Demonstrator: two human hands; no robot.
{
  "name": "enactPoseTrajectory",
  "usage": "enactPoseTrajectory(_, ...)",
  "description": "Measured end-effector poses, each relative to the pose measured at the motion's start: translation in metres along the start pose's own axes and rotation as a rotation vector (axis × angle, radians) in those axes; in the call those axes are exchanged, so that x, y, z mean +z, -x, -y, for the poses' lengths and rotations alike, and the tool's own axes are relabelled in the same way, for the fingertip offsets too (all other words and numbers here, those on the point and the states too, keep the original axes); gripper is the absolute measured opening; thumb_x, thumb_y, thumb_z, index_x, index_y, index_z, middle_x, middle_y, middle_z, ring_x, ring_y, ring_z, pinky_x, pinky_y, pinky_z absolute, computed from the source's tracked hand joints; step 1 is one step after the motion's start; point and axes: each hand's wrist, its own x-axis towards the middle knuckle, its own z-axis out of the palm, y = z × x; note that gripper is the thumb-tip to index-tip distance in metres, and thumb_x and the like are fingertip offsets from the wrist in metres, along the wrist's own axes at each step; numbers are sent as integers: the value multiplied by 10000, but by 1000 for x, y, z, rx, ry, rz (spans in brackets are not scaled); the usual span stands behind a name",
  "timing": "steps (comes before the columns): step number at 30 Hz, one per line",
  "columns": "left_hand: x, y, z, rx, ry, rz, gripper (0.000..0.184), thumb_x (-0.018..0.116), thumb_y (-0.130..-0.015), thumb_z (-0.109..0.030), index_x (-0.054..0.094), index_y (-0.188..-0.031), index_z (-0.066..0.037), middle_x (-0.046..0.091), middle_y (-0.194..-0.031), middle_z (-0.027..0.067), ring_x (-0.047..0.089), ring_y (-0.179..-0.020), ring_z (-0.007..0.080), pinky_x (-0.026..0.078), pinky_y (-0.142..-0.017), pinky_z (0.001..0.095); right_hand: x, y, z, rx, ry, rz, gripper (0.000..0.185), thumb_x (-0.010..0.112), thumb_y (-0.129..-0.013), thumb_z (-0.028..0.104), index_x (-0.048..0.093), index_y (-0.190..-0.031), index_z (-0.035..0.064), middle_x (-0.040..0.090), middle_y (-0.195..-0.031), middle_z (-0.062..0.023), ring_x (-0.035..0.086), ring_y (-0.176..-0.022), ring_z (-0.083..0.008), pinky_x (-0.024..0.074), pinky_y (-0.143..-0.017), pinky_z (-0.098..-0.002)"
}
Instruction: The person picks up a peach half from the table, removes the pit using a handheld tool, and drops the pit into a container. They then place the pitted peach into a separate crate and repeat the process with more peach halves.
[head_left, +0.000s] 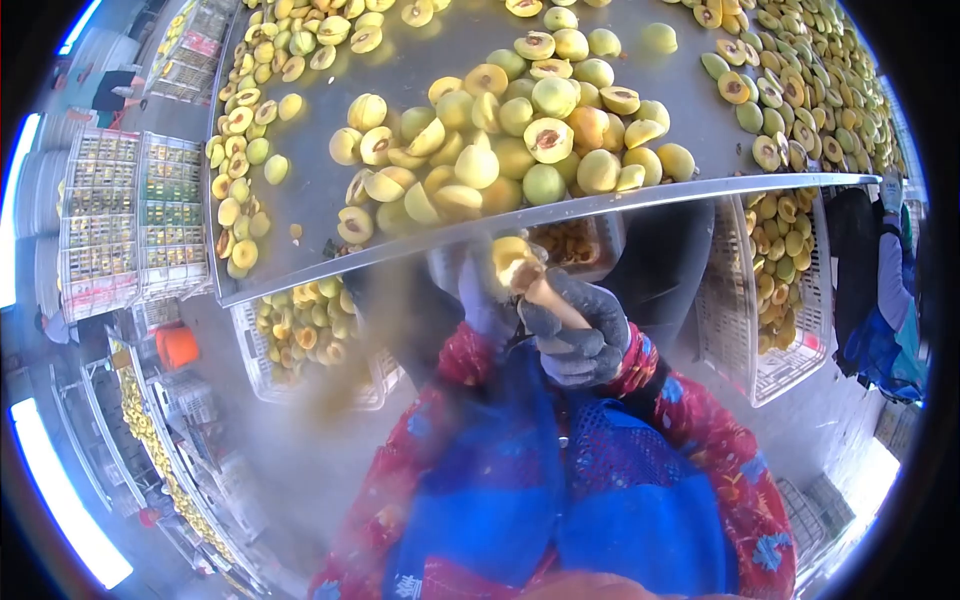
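Observation:
My right hand (pixel 582 335), in a dark grey glove, is closed around a tool with a pale wooden handle (pixel 555 300). The tool's working end meets a yellow peach half (pixel 510 252) just below the table edge, so its shape is hidden. My left hand (pixel 478 292), in a pale glove, is blurred at the left of that peach half and appears to hold it; its fingers are hard to make out. Straight ahead, a heap of halved peaches (pixel 549 140), some with brown stones showing, lies on the metal table (pixel 420 60).
The table's raised metal rim (pixel 560 213) runs just beyond my hands. White crates of peaches stand below, one at right (pixel 740 330) and one at left (pixel 262 375). Stacked crates (pixel 100 215) and an orange bucket (pixel 177 347) are at left. Another person's gloved hand (pixel 891 195) shows at far right.

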Motion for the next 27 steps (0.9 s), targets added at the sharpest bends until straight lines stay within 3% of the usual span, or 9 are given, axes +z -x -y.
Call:
enactPoseTrajectory(3, -36, 19, -24, 579, -765, -22, 545, 514, -947, -350, 457, -1319, 44, 594, -1161, 202, 606, -1041, 313, 493, -882, 370, -1, 2, 7, -57, -77, 5, 472, 358, -1015, 417, 514, -1061, -26, 463, -512, -26, 398, -318, -106, 319, -314, -225)
enactPoseTrajectory(7, -70, 27, -122, 180, -1526, -514, 383, 526, -950, -270, 545, -1235, -16, 595, -1130, 208, 593, -1030, 378, 482, -875, 440, 1, 16, 16, -130, 48, -253, 298, 398, -1018, 371, 493, -1230, 183, 464, -581, -23, 402, -362, -90, 348, -340, -216)
enactPoseTrajectory(10, -113, 9, -119, 388, -1772, -613, 375, 563, -923, -288, 565, -1203, -39, 613, -1102, 217, 585, -1040, 370, 479, -866, 442, -18, 8, 24, -64, 18, -214, 315, 391, -1021, 354, 487, -1265, 179, 477, -598, -26, 424, -381, -96, 365, -360, -223)
enactPoseTrajectory(15, -30, -52, -122, 67, -1696, -209, 565, 547, -874, -534, 540, -1210, -79, 679, -898, 215, 655, -910, 382, 505, -784, 475, 6, -12, 16, -149, 257, -536, 323, 457, -1001, 356, 537, -1154, 83, 487, -562, -43, 424, -356, -98, 309, -309, -205)
enactPoseTrajectory(16, -36, -67, -100, 171, -1792, -168, 596, 539, -871, -552, 524, -1203, -57, 675, -933, 223, 655, -892, 388, 499, -795, 486, 9, -11, 14, -161, 355, -587, 335, 456, -1001, 355, 543, -1127, 58, 481, -551, -39, 420, -354, -97, 305, -309, -206)
enactPoseTrajectory(18, -39, -84, -92, 241, -1793, -98, 578, 591, -873, -475, 495, -1217, -21, 674, -947, 194, 675, -852, 321, 523, -731, 448, 19, -8, 12, -189, 551, -689, 367, 456, -1001, 353, 554, -1075, 6, 469, -528, -32, 411, -349, -96, 296, -308, -210)
enactPoseTrajectory(21, -32, -69, -134, -97, -1073, -82, 485, 637, -879, -308, 491, -1236, -14, 664, -959, 147, 674, -804, 230, 535, -620, 363, 15, 3, 11, -261, 831, -716, 394, 444, -1005, 344, 546, -1000, -36, 463, -512, -24, 413, -355, -96, 300, -322, -224)
enactPoseTrajectory(24, -68, -59, -111, -47, -182, 77, 405, 643, -874, -164, 524, -1238, -34, 648, -945, 106, 640, -739, 165, 504, -534, 276, 40, -2, 9, -164, 1105, -748, 373, 482, -987, 370, 562, -1026, 8, 546, -638, -42, 489, -450, -91, 360, -385, -209)
enactPoseTrajectory(27, -38, -25, -118, -156, -52, 23, 392, 611, -897, -153, 530, -1265, -47, 644, -979, 109, 619, -690, 173, 505, -541, 254, 9, -18, 6, -448, 1778, -548, 251, 557, -940, 222, 543, -1038, -9, 553, -640, -135, 529, -459, -254, 433, -454, -343)
